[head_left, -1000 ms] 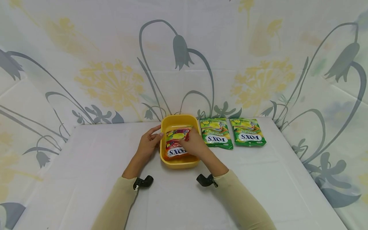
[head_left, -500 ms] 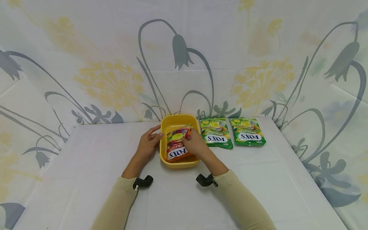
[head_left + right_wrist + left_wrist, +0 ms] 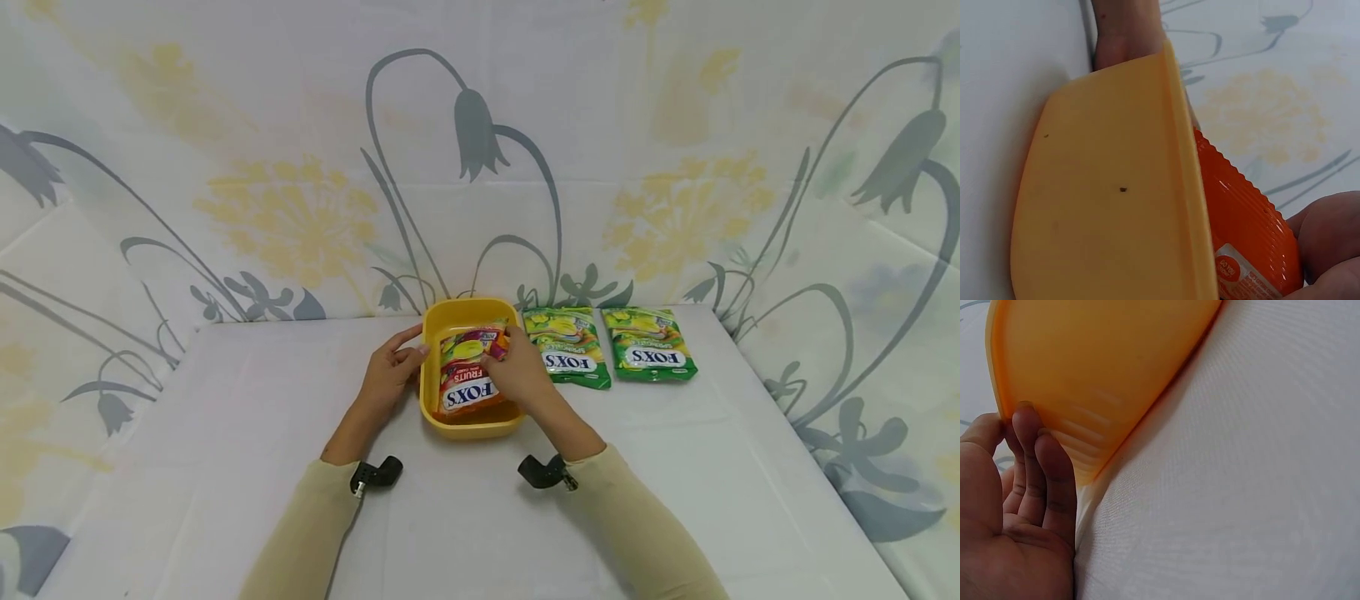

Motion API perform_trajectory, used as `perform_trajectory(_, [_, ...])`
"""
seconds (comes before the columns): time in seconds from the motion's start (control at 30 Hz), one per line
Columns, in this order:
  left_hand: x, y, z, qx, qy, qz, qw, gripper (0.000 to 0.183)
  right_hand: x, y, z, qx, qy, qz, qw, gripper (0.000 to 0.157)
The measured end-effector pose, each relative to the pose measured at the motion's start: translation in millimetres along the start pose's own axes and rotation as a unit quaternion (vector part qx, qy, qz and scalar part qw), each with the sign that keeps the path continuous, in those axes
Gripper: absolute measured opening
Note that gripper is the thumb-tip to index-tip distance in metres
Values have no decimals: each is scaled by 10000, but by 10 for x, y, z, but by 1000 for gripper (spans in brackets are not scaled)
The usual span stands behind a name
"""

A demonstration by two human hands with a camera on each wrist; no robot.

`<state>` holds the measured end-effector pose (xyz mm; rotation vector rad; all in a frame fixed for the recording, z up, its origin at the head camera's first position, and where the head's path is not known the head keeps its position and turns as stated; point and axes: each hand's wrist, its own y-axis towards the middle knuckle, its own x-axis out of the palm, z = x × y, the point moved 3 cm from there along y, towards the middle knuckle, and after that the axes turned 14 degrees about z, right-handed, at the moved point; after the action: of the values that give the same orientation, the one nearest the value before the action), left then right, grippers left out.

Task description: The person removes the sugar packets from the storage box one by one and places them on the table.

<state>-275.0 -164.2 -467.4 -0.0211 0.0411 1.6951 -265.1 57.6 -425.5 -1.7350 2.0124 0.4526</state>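
Observation:
A yellow plastic tub (image 3: 468, 431) stands on the white table. My left hand (image 3: 384, 375) is at its left side, thumb on the rim and fingers against the outer wall, as the left wrist view (image 3: 1029, 506) also shows. My right hand (image 3: 522, 371) reaches over the tub's right side and grips a red and orange FOX'S Fruits candy bag (image 3: 467, 371) by its right edge. In the right wrist view the orange back of the candy bag (image 3: 1244, 212) rises above the tub wall (image 3: 1110, 187). The bag's lower part is hidden there.
Two green FOX'S candy bags, a nearer one (image 3: 567, 350) and a farther one (image 3: 649, 346), lie flat right of the tub. A flower-patterned cloth (image 3: 300, 167) hangs behind the table.
The candy bag has shifted slightly right and away from the tub's left wall, with my right hand holding it. My left hand stays at the tub's rim.

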Motion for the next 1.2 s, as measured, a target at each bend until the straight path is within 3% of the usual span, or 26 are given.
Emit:
perform_trajectory(0.27, [-2,22,-28,25,-88,-40,10000,52,-110,-38,-36,198,224,-73,9995,71])
perform_trajectory(0.5, [-19,145,-274,-25,-37,158,9999,49,-242,-80,-6,292,458,45,9985,75])
perform_trajectory(0.67, [-16,155,-299,47,6,193,9998,48,-381,-119,19,502,672,54,9965,75])
perform_trajectory(0.87, [-14,140,-261,28,-129,79,9999,49,-532,-150,74,540,714,-58,9960,77])
perform_trajectory(1.07, [2,36,-58,150,-154,-19,9998,49,-700,-163,176,386,745,-106,9964,77])
perform_trajectory(1.2, [9,11,-26,173,-323,-83,9993,50,-816,-197,262,439,946,-217,9943,79])
